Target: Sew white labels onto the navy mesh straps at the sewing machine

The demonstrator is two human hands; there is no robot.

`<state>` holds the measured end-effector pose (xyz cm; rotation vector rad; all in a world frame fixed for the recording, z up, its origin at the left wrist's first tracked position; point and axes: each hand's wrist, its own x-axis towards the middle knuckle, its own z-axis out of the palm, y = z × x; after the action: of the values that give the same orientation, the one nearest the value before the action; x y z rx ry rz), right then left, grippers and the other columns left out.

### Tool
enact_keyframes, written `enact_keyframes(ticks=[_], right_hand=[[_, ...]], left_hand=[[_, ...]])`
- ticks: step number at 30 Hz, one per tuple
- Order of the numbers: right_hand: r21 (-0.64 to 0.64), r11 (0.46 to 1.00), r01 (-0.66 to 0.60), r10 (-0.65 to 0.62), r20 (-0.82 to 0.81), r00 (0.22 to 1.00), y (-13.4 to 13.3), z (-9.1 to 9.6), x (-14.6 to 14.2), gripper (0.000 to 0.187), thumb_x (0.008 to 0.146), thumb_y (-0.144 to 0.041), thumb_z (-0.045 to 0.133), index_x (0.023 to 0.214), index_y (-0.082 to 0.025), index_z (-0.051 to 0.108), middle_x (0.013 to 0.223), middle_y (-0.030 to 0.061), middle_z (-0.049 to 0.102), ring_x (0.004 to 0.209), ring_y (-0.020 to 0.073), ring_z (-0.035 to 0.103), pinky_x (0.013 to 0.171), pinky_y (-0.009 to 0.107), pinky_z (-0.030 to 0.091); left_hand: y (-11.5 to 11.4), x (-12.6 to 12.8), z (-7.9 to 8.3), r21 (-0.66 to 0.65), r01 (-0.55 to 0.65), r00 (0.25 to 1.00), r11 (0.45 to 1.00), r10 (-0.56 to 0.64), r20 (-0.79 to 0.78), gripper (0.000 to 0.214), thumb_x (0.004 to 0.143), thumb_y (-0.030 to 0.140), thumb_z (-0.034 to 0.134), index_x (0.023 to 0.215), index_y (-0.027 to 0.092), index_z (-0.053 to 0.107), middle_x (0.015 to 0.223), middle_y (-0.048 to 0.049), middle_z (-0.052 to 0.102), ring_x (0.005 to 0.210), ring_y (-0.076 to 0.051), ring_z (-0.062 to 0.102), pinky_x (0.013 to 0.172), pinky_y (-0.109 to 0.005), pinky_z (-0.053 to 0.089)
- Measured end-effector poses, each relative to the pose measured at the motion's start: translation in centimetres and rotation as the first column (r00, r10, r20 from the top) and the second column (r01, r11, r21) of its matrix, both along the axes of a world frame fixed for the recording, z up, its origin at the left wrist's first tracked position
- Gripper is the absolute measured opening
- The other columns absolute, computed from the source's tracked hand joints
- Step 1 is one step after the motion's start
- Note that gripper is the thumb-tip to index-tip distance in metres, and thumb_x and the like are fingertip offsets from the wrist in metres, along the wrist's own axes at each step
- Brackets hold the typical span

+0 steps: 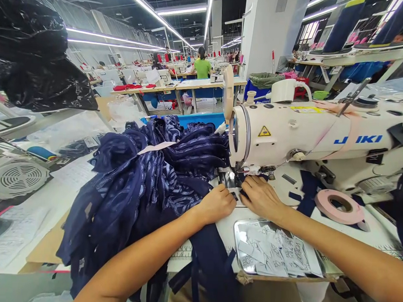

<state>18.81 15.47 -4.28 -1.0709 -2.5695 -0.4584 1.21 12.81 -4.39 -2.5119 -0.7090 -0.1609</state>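
Note:
My left hand (218,204) is closed at the left of the sewing machine's needle plate (232,180), its fingers curled on navy fabric (211,252) that hangs down over the table edge. Close by, my right hand (261,196) lies just right of the needle, fingers bent together and pressed down on a small dark piece of fabric, mostly hidden under them. The white sewing machine (275,131) stands over both hands. A large heap of navy lace garments (148,171) spreads to the left, with a pale strip (157,147) across it.
Below my right forearm sits a metal tray (237,247) of printed labels (277,250). A pink tape roll (339,206) and navy scraps (307,194) lie to the right. Papers (23,233) and a black plastic bag (42,53) are left. A person in green (202,67) sits farther back.

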Motion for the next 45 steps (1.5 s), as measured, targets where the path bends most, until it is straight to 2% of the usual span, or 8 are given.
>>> enact_keyframes(ticks=[5,9,14,18,30,38,41,45], right_hand=[[0.006,0.998,-0.059,0.058,0.103,0.993,0.6,0.0,0.1,0.022,0.079,-0.007,0.042,0.065,-0.016,0.056,0.069,0.0062,0.056,0.069,0.019,0.049,0.07,0.032,0.034],[-0.133,0.99,-0.044,0.039,-0.038,0.999,0.9,-0.4,0.2,0.023,0.082,-0.01,0.039,0.067,-0.016,0.056,0.077,0.0063,0.058,0.071,0.0177,0.05,0.068,0.031,0.035],[-0.362,0.932,-0.023,-0.046,-0.182,0.982,0.8,-0.4,-0.6,0.022,0.081,-0.012,0.041,0.065,-0.017,0.055,0.079,0.0039,0.058,0.073,0.0165,0.052,0.067,0.029,0.036],[-0.426,0.904,-0.027,-0.076,-0.223,0.972,0.8,-0.2,-1.0,0.022,0.08,-0.011,0.042,0.063,-0.017,0.054,0.077,0.0036,0.058,0.073,0.0163,0.053,0.068,0.029,0.037],[-0.367,0.93,-0.031,-0.053,-0.218,0.975,0.7,-0.8,-1.0,0.023,0.083,-0.013,0.038,0.069,-0.017,0.056,0.079,0.0061,0.057,0.075,0.0185,0.054,0.07,0.032,0.039],[-0.441,0.859,-0.259,0.051,-0.429,0.902,0.2,-1.1,0.8,0.018,0.083,-0.017,0.046,0.084,-0.021,0.063,0.092,0.0044,0.06,0.086,0.0178,0.055,0.077,0.033,0.044],[-0.331,0.919,-0.215,0.114,-0.297,0.948,-0.8,-1.1,0.9,0.021,0.082,-0.014,0.045,0.09,-0.019,0.064,0.099,0.0075,0.059,0.09,0.0212,0.053,0.076,0.037,0.044],[-0.159,0.981,-0.107,0.104,-0.027,0.994,-2.1,-1.0,0.2,0.025,0.076,-0.002,0.045,0.087,-0.014,0.064,0.09,0.011,0.059,0.08,0.0222,0.052,0.063,0.034,0.045]], left_hand=[[0.0,0.0,-0.1,0.005,-0.006,1.0,1.0,0.006,0.025,0.02,0.084,0.007,0.041,0.068,0.011,0.053,0.059,-0.0041,0.055,0.057,-0.014,0.05,0.056,-0.03,0.03],[0.0,-0.1,-0.2,0.033,-0.018,0.998,0.999,0.016,0.057,0.023,0.086,0.006,0.037,0.07,0.011,0.053,0.059,-0.0036,0.055,0.057,-0.014,0.05,0.057,-0.03,0.03],[-0.2,-0.1,-0.2,0.115,-0.029,0.993,0.993,0.015,0.117,0.024,0.087,0.007,0.035,0.071,0.012,0.053,0.058,-0.0024,0.054,0.054,-0.013,0.049,0.055,-0.029,0.03],[-0.1,0.1,-0.3,0.116,-0.006,0.994,0.993,-0.007,0.113,0.024,0.086,0.006,0.035,0.074,0.01,0.055,0.058,-0.003,0.054,0.055,-0.013,0.05,0.055,-0.029,0.03],[-0.1,0.4,-0.4,-0.007,-0.028,0.999,1.0,0.029,0.028,0.019,0.083,0.007,0.04,0.072,0.01,0.055,0.059,-0.005,0.055,0.057,-0.016,0.051,0.055,-0.03,0.03],[0.0,0.5,-0.5,-0.028,-0.018,0.999,0.999,0.019,0.033,0.018,0.082,0.006,0.041,0.072,0.009,0.056,0.059,-0.0052,0.056,0.058,-0.016,0.052,0.055,-0.031,0.03],[0.1,0.7,-0.6,-0.051,-0.022,0.999,0.998,0.024,0.043,0.018,0.083,0.007,0.043,0.071,0.009,0.056,0.059,-0.0049,0.056,0.058,-0.016,0.052,0.055,-0.031,0.03],[-0.1,0.1,0.1,-0.067,-0.039,0.997,0.997,0.043,0.059,0.018,0.084,0.009,0.043,0.071,0.01,0.056,0.065,-0.0056,0.057,0.063,-0.017,0.053,0.058,-0.031,0.032]])
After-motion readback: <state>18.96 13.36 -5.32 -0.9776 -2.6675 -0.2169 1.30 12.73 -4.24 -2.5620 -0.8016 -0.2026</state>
